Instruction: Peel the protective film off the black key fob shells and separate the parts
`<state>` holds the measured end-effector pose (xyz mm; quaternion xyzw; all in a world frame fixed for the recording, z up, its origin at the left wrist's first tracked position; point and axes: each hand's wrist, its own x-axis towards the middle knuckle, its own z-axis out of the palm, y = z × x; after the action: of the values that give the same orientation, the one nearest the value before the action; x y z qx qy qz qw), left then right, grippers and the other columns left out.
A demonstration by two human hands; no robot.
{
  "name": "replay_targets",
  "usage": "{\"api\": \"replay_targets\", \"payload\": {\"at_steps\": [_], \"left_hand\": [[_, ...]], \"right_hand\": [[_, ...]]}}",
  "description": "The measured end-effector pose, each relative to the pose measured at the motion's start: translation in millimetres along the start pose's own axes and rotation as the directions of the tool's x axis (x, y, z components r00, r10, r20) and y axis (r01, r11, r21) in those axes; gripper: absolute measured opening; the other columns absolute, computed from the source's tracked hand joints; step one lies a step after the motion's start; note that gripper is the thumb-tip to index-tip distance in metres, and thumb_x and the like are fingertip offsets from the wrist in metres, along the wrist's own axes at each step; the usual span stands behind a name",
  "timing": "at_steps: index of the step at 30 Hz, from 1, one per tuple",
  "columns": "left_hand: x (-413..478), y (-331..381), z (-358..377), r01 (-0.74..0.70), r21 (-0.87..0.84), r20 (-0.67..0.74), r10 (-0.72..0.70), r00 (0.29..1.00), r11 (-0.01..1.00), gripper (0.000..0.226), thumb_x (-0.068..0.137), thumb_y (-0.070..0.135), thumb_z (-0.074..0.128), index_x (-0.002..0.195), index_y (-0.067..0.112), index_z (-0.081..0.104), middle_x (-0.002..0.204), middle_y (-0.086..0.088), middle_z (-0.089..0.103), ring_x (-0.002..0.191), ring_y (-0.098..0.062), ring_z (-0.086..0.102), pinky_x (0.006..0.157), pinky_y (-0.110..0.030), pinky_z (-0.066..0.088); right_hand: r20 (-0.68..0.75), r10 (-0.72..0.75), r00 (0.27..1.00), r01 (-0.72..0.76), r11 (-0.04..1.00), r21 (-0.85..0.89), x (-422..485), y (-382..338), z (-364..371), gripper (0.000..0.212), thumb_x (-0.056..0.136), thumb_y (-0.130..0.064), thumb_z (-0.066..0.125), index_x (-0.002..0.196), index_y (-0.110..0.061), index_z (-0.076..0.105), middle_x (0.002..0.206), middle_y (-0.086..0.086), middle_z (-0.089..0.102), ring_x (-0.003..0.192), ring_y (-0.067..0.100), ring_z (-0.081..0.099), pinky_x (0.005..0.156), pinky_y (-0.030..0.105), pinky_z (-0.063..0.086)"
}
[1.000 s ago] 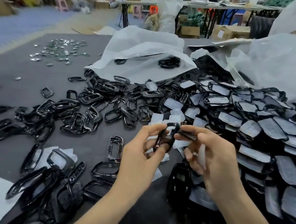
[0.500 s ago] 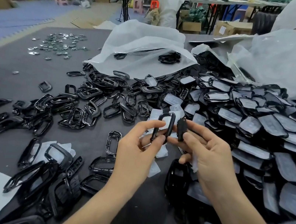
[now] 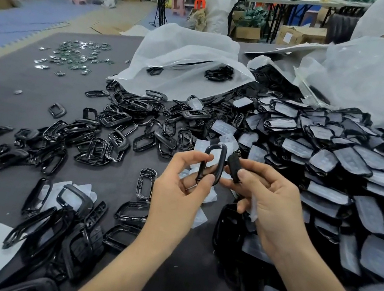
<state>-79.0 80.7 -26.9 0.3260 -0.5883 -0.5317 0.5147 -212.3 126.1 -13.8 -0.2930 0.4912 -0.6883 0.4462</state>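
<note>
Our left hand (image 3: 178, 196) pinches the black fob frame (image 3: 220, 165) upright; our right hand (image 3: 274, 208) pinches the black insert (image 3: 234, 168) just beside it, with a film scrap (image 3: 254, 209) tucked under its fingers.

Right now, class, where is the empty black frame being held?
Head view, centre: the black frame is pinched by the left hand, just left of the black insert in the right hand.

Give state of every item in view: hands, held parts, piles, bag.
Left hand: pinches black frame, upright.
Right hand: pinches black insert; film strip also in its grip.
Black frame: empty, apart from black insert.
Black insert: out of the frame, beside it.
Shell pile, right: film on.
Frame pile, left: bare, separated.
White bag: open, a few black parts inside.
</note>
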Motion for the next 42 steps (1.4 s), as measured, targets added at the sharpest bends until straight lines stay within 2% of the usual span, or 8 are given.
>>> {"api": "replay_targets", "payload": {"at_steps": [4,9,14,19,22,30,34,42], "left_hand": [[0.1,-1.7,-0.5,0.01,-0.005,-0.01,-0.01,1.0,1.0,0.032,0.087,-0.003,0.064,0.101,0.025,0.059,0.109,0.011,0.069,0.083,-0.014,0.073,0.07,-0.023,0.055],[0.6,-3.0,-1.1,0.014,0.028,-0.024,-0.013,1.0,1.0,0.033,0.087,0.003,0.067,0.095,0.034,0.058,0.108,0.008,0.071,0.077,-0.023,0.07,0.069,-0.038,0.05],[1.1,-4.1,-2.0,-0.017,0.022,-0.007,0.017,1.0,1.0,0.034,0.087,0.001,0.067,0.094,0.033,0.058,0.103,0.008,0.073,0.076,-0.015,0.073,0.069,-0.024,0.055],[1.8,-4.7,-2.6,-0.031,0.013,0.011,0.031,0.999,0.999,0.035,0.086,0.001,0.068,0.092,0.035,0.06,0.102,0.006,0.074,0.079,-0.014,0.073,0.072,-0.028,0.056],[2.8,-5.6,-2.7,-0.034,0.002,0.012,0.034,0.999,0.999,0.03,0.086,-0.001,0.067,0.095,0.027,0.061,0.1,0.005,0.075,0.082,-0.012,0.073,0.077,-0.033,0.057],[3.0,-6.5,-0.8,-0.013,-0.115,0.086,0.022,0.996,0.993,0.034,0.085,-0.013,0.061,0.102,0.016,0.058,0.102,0.008,0.075,0.091,-0.009,0.071,0.073,-0.017,0.054],[1.3,-6.8,-1.3,-0.014,-0.132,0.124,0.03,0.992,0.991,0.036,0.087,-0.015,0.057,0.105,0.016,0.057,0.107,0.007,0.073,0.093,-0.009,0.07,0.074,-0.017,0.053],[1.0,-5.7,-1.2,0.011,-0.134,0.121,0.005,0.993,0.991,0.038,0.088,-0.012,0.058,0.106,0.02,0.056,0.105,0.004,0.074,0.09,-0.01,0.071,0.074,-0.018,0.053]], "right_hand": [[0.001,-0.012,1.0,0.012,1.0,0.001,-0.3,-1.0,0.1,0.013,0.088,0.004,0.059,0.093,-0.008,0.063,0.084,0.018,0.071,0.075,0.028,0.073,0.035,0.019,0.042],[0.026,-0.007,1.0,0.008,1.0,-0.028,-0.7,-1.5,0.8,0.011,0.086,0.003,0.061,0.087,-0.008,0.063,0.074,0.012,0.068,0.053,0.018,0.066,0.031,0.018,0.032],[0.017,0.018,1.0,-0.017,0.999,-0.033,0.6,-0.4,1.8,0.019,0.085,0.003,0.063,0.097,-0.012,0.061,0.068,0.006,0.066,0.04,0.011,0.053,0.031,0.015,0.028],[-0.013,0.058,0.998,-0.059,0.997,-0.054,2.3,1.7,1.5,0.012,0.086,-0.001,0.064,0.095,-0.009,0.062,0.06,0.004,0.063,0.038,0.009,0.051,0.031,0.014,0.027],[-0.026,0.064,0.998,-0.065,0.996,-0.054,2.8,2.4,1.3,0.007,0.085,-0.003,0.065,0.091,-0.007,0.064,0.057,0.004,0.061,0.037,0.008,0.051,0.03,0.014,0.027],[-0.06,0.063,0.996,-0.064,0.998,-0.008,5.0,1.2,0.4,0.006,0.083,-0.005,0.066,0.088,-0.007,0.063,0.059,0.01,0.059,0.036,0.011,0.047,0.029,0.015,0.024],[-0.089,0.079,0.993,-0.075,0.996,0.039,4.5,-1.8,0.5,0.013,0.077,-0.011,0.068,0.088,-0.007,0.062,0.06,0.006,0.062,0.036,0.01,0.049,0.028,0.015,0.024],[-0.117,0.082,0.99,-0.074,0.995,0.068,3.6,-5.8,1.5,0.004,0.087,-0.005,0.063,0.085,-0.008,0.061,0.057,0.001,0.063,0.035,0.01,0.048,0.03,0.015,0.023]]}}
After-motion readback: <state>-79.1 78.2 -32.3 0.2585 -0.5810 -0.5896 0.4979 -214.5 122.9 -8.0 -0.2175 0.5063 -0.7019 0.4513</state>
